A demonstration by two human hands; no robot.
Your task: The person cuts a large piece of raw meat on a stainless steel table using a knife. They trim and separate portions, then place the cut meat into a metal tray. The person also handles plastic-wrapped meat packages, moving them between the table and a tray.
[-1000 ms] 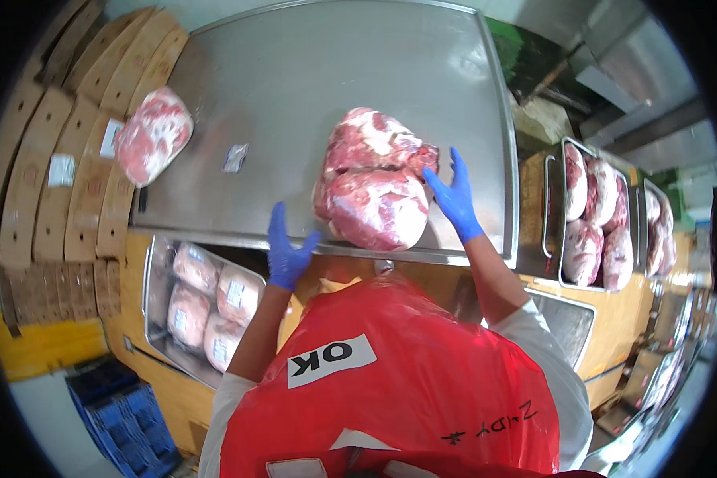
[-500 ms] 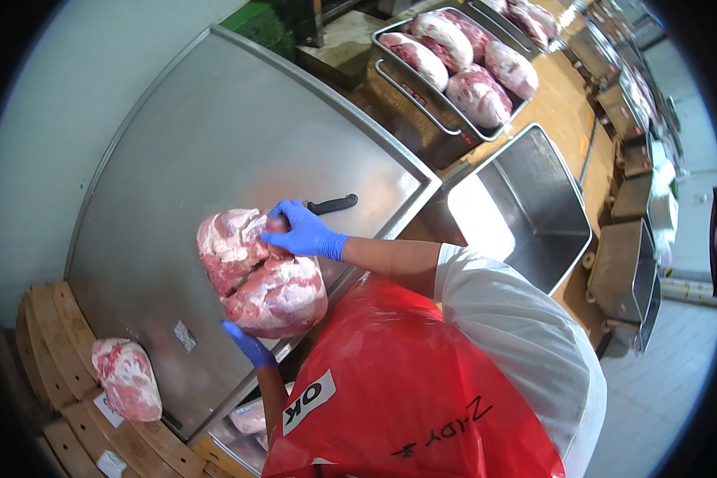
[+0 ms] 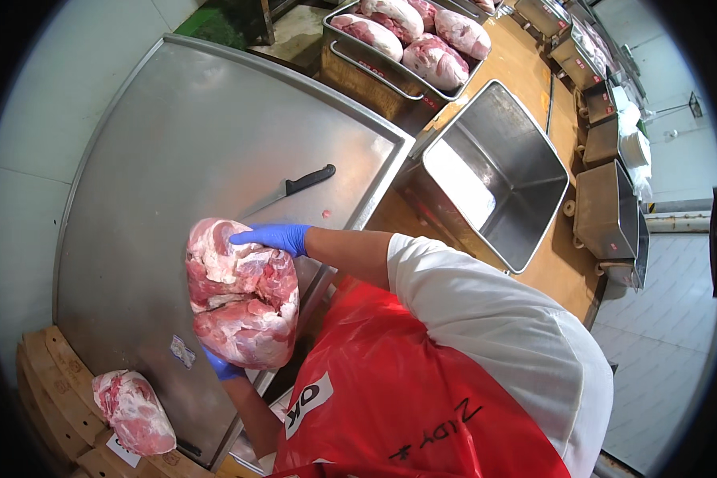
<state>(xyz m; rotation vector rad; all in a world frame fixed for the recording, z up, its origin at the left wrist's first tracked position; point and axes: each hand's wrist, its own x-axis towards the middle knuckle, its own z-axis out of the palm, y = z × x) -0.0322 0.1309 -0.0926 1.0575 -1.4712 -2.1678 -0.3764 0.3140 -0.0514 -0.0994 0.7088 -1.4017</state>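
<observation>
A large cut of raw meat (image 3: 243, 299), pink with white fat and split by a crease, is at the near part of the steel table (image 3: 127, 175). My right hand (image 3: 267, 237), in a blue glove, grips its far side, thumb or finger lying over the top. My left hand (image 3: 219, 360), also gloved, holds it from the near end, its fingers mostly hidden under the meat. A black-handled knife (image 3: 307, 178) lies just beyond the meat. A small clear packet (image 3: 182, 350) lies to the left. Another piece of meat (image 3: 135, 410) rests at the lower left beside cardboard boxes (image 3: 56, 374).
A metal bin (image 3: 354, 76) full of meat pieces stands beyond the table. An empty steel bin (image 3: 526, 207) stands to the right on an orange-brown surface. More metal bins (image 3: 601, 195) line the far right. A white wall (image 3: 48, 119) borders the table's left.
The view has swung toward the bins on the right. Both hands have taken hold of the meat and shifted it toward the left, uncovering more of the knife.
</observation>
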